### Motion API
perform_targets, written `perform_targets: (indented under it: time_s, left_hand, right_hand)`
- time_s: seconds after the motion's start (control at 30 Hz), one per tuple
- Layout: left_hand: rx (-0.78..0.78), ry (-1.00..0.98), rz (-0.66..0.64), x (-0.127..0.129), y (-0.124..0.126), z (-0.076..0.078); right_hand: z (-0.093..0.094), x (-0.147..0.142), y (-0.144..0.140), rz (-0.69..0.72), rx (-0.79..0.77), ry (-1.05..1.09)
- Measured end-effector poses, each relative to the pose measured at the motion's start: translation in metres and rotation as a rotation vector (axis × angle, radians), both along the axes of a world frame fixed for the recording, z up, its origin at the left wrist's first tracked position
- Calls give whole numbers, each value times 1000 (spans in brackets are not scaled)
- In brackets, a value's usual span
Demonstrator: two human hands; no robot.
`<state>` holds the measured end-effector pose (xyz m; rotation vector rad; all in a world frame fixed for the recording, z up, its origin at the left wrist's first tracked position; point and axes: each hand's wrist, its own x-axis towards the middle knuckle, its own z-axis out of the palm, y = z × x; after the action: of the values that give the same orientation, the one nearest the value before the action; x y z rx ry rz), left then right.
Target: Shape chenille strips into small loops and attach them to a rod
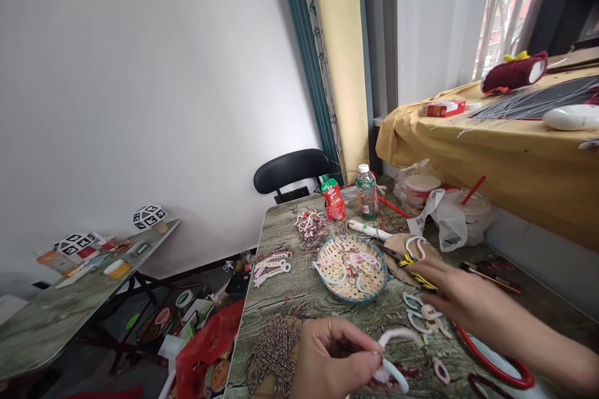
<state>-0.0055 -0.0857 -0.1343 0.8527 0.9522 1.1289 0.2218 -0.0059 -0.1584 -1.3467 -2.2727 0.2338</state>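
Loops (355, 262) fill woven basket (352, 269); left hand (334, 355) pinches white loop (395, 355).

Table (299, 290), wood-grain top. On it: woven basket (352, 269) of plastic loops at centre; loose loops (425, 315) to its right; pink and white loops (271, 265) near the left edge; a tangled pile of loops (309, 224) towards the far end. Red pouch (333, 198) and green bottle (366, 192) upright at the far edge, near each other. White tube (372, 230) behind the basket. Twine bundle (271, 349) at the near left. Red ring (496, 365) at the near right. Plastic bag (447, 215) at the far right.
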Motion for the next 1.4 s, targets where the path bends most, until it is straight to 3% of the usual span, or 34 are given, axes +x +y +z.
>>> perform_targets:
  time_s: [0.03,0.1,0.13,0.2,0.43,0.7,0.9,1.03,1.13,1.27,1.4]
  left_hand:
    - [12,37,24,2,2,2]
    - [40,95,42,5,6,5]
    - [46,118,39,5,8,6]
    - [58,171,39,5,11,11]
    - [106,379,18,-2,13,29]
    - [41,384,38,0,16,24]
    - [31,399,-4,4,16,30]
    - [40,445,13,5,16,24]
    - [98,552,90,7,16,15]
    - [258,726,316,17,15,2]
    - [296,655,505,31,11,-2]
  right_hand:
    - [5,-8,-7,76,-143,73]
    - [15,-29,-23,340,-814,515]
    - [20,-38,-30,432,-1013,654]
    - [29,-50,-36,537,-1198,791]
    - [36,-46,-21,478,-965,671]
    - [44,-47,-24,386,-1089,848]
    - [33,-49,-22,293,-1273,1128]
    - [30,-50,-17,301,-1395,1251]
    - [34,-52,-20,247,-1336,1164]
    - [34,-62,-35,173,-1014,908]
    - [23,-74,-52,125,-958,901]
